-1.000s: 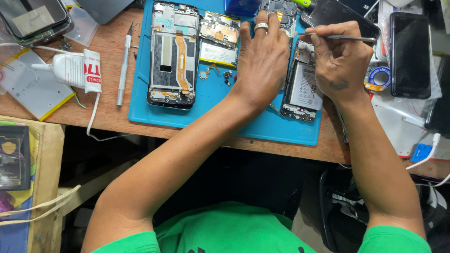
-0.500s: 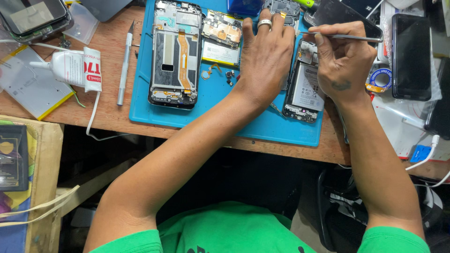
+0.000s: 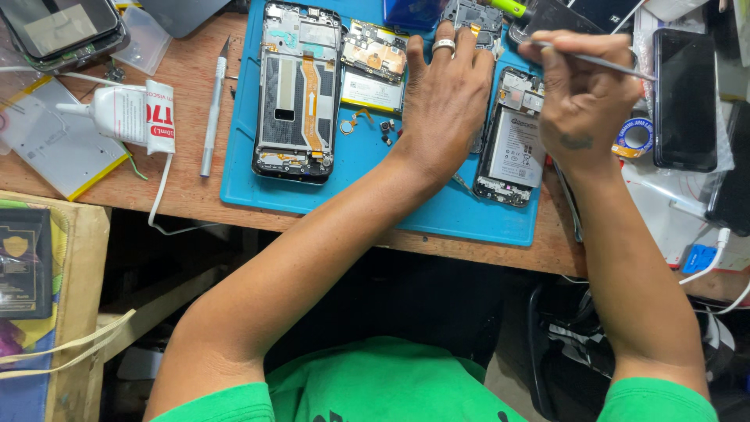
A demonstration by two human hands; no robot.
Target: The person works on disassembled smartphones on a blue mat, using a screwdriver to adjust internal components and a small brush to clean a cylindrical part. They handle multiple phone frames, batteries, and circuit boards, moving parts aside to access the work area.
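A worn wooden surface (image 3: 187, 184) spans the upper part of the view, its front edge chipped and scuffed, evenly lit with soft shadows. Beneath it the space falls into deep shade, where a pale wooden strut (image 3: 168, 301) crosses at a slant. At the left stands a wooden box (image 3: 78, 312) with a raw plank rim.
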